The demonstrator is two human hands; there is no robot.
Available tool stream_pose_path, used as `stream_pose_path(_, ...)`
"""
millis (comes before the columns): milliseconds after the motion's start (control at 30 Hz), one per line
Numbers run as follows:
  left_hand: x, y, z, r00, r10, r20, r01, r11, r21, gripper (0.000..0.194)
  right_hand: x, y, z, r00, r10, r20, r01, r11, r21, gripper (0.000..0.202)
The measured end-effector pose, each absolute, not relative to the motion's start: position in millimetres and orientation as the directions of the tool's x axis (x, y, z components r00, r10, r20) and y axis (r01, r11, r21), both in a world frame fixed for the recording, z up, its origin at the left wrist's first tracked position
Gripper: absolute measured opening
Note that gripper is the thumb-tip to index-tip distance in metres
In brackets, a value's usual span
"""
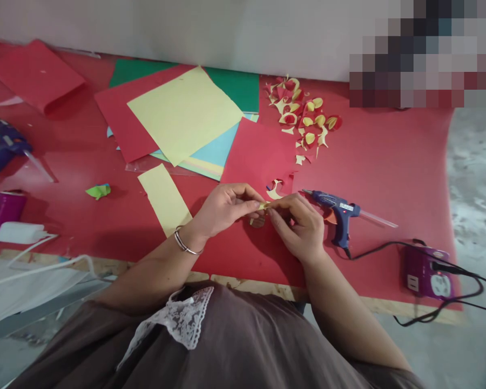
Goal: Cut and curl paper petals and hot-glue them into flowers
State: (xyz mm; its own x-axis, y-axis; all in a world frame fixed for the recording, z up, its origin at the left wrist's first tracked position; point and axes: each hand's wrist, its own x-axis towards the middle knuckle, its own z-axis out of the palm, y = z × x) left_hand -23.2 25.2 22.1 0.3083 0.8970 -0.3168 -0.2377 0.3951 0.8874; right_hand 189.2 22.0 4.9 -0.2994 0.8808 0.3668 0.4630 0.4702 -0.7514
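Between my two hands, over the red tabletop, is a small piece of yellow paper (263, 206). My left hand (234, 208) pinches its left side with thumb and forefinger. The fingertips of my right hand (297, 222) are closed on its other end. Much of the piece is hidden by my fingers. Just beyond them lies a curved cream paper scrap (274, 189). A blue glue gun (338, 210) rests right of my right hand, its nozzle pointing left. A cream paper strip (164, 200) lies beside my left wrist.
Cut red and yellow paper pieces (308, 121) are heaped at the back. Stacked sheets include a cream sheet (186, 116) and a red sheet (259, 154). A purple power box (427, 273) with black cables sits right. Another glue gun (10, 143) and a green paper piece (98, 190) lie left.
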Motion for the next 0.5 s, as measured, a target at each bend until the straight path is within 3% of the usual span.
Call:
stream_pose_path(167,-21.9,23.3,18.2,0.351,0.896,-0.270,-0.261,0.371,0.891,0.035,189.2,21.2,6.8,-0.274,0.911,0.309,0.475,0.408,-0.779,0.009)
stream_pose_path(500,-15.0,21.2,14.6,0.252,0.943,-0.217,-0.226,0.276,0.934,0.040,187.9,23.3,7.1,-0.264,0.911,0.316,0.459,0.407,-0.790,0.014)
